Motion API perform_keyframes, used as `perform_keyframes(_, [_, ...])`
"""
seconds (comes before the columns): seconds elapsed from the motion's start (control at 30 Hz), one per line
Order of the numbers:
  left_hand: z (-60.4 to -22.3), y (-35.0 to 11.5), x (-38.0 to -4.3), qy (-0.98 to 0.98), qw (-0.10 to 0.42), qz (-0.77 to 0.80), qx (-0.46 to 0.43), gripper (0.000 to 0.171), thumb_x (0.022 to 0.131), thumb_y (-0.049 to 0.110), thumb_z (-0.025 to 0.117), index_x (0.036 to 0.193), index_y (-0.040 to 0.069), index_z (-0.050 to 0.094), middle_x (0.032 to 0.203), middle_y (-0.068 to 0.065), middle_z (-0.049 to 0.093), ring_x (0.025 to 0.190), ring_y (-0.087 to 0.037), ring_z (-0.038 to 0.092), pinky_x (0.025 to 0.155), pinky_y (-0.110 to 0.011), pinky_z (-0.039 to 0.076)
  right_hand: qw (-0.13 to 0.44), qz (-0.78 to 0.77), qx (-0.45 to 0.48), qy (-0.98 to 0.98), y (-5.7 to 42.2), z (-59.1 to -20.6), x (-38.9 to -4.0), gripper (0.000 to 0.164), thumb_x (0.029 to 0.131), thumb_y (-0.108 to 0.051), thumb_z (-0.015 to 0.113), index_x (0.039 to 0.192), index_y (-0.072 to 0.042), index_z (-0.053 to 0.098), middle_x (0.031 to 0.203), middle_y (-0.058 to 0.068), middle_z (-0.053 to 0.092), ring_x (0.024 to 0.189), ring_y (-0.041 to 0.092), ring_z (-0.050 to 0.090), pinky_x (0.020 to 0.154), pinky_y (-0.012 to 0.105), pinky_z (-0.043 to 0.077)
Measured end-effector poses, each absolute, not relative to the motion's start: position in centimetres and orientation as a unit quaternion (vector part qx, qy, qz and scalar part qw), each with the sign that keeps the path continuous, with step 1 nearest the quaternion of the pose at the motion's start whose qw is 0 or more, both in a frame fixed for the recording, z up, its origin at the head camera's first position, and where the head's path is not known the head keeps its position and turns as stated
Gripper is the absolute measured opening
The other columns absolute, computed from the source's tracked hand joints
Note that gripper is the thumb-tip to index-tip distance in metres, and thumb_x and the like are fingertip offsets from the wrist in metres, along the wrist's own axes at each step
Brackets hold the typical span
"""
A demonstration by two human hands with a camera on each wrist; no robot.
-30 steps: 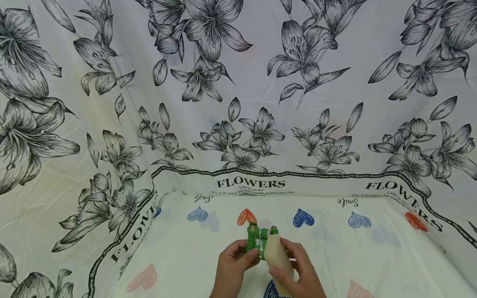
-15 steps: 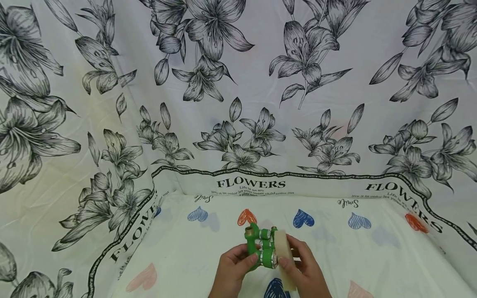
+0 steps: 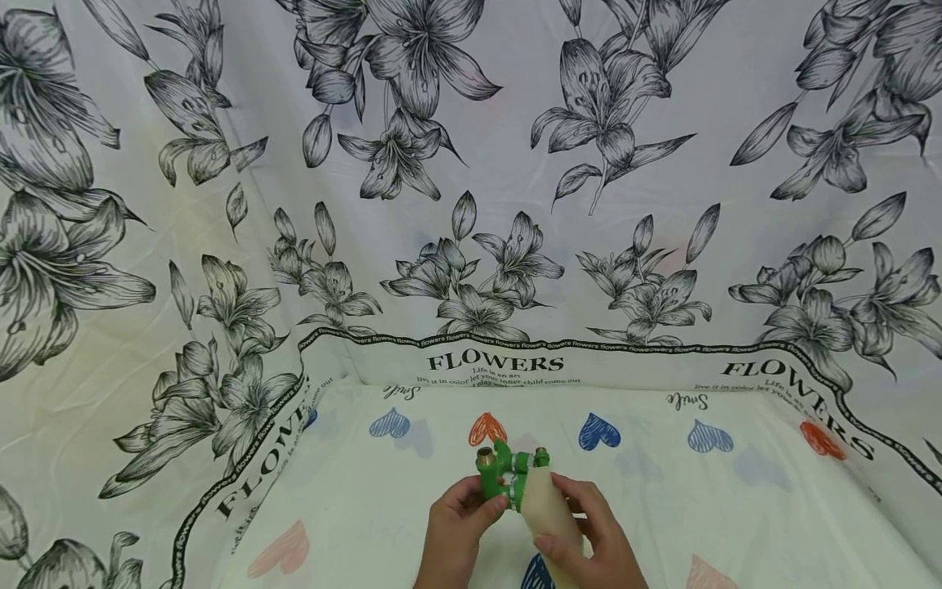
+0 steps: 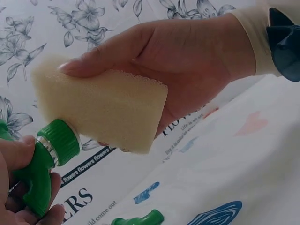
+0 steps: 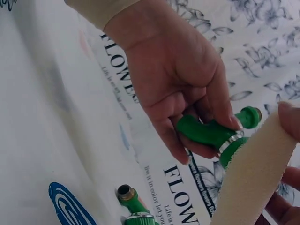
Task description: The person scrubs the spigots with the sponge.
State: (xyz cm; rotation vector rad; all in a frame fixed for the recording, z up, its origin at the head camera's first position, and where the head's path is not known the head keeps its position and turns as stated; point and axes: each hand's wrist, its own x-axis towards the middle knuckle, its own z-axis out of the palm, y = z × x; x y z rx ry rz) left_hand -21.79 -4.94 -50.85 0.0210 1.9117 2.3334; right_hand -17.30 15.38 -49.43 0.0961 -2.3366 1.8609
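Observation:
In the head view my left hand (image 3: 462,523) grips the left side of a green pipe fitting (image 3: 491,484) with ribbed collars, silvery rings and a brass-lined opening. My right hand (image 3: 599,532) holds a cream block sponge (image 3: 548,511) against the fitting's right side, hiding part of it. The left wrist view has the sponge (image 4: 103,108) between right thumb and fingers, its edge right at a green ribbed collar (image 4: 61,143). From the right wrist, the left thumb and fingers show curled round one green arm of the fitting (image 5: 204,131); its other arm (image 5: 136,208) hangs lower.
A white cloth printed with hearts (image 3: 390,423) covers the surface under the hands. Behind and to the left hang white curtains with black-line lilies (image 3: 478,311), bordered by a dark wavy band and the word FLOWERS.
The fitting tilted to show its lower collar half a second ago, then turned back up. The sponge swung edge-on and now leans over the fitting's right side again. Both hands keep their hold.

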Motion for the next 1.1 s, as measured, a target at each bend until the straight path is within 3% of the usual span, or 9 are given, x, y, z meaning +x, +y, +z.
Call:
perform_keyframes(0.27, [-51.2, -5.0, -22.0, 0.626, 0.066, 0.777, 0.0, 0.033, 0.096, 0.011, 0.086, 0.124, 0.0, 0.075, 0.122, -0.014, 0.076, 0.111, -0.024, 0.073, 0.092, -0.033, 0.062, 0.086, 0.606, 0.037, -0.79, 15.2, -49.2, -17.1, 0.068, 0.09, -0.027, 0.093, 0.149, -0.015, 0.063, 0.132, 0.004, 0.061, 0.117, 0.026, 0.06, 0.093, 0.028, 0.058])
perform_keyframes(0.57, [-51.2, -5.6, -21.7, 0.636, 0.095, 0.765, 0.039, 0.036, 0.098, 0.014, 0.084, 0.128, -0.002, 0.074, 0.121, -0.012, 0.076, 0.108, -0.024, 0.072, 0.093, -0.035, 0.062, 0.093, 0.617, 0.041, -0.78, 15.7, -49.5, -17.6, 0.063, 0.095, -0.025, 0.088, 0.15, -0.012, 0.062, 0.128, 0.003, 0.062, 0.114, 0.028, 0.06, 0.09, 0.03, 0.059])
perform_keyframes(0.83, [-50.7, -5.7, -21.2, 0.627, 0.12, 0.764, 0.089, 0.043, 0.102, 0.017, 0.081, 0.131, -0.012, 0.069, 0.116, -0.014, 0.075, 0.105, -0.022, 0.072, 0.092, -0.029, 0.061, 0.083, 0.639, 0.023, -0.764, 16.7, -49.8, -17.8, 0.057, 0.1, -0.024, 0.082, 0.152, -0.013, 0.061, 0.13, 0.005, 0.062, 0.112, 0.028, 0.062, 0.087, 0.03, 0.06])
perform_keyframes(1.1, [-50.8, -5.5, -21.3, 0.631, 0.109, 0.764, 0.082, 0.041, 0.101, 0.015, 0.082, 0.13, -0.011, 0.07, 0.116, -0.014, 0.075, 0.105, -0.025, 0.072, 0.092, -0.029, 0.061, 0.076, 0.647, 0.013, -0.759, 16.5, -49.9, -17.7, 0.058, 0.101, -0.025, 0.081, 0.153, -0.012, 0.059, 0.131, 0.007, 0.062, 0.112, 0.029, 0.062, 0.086, 0.03, 0.061])
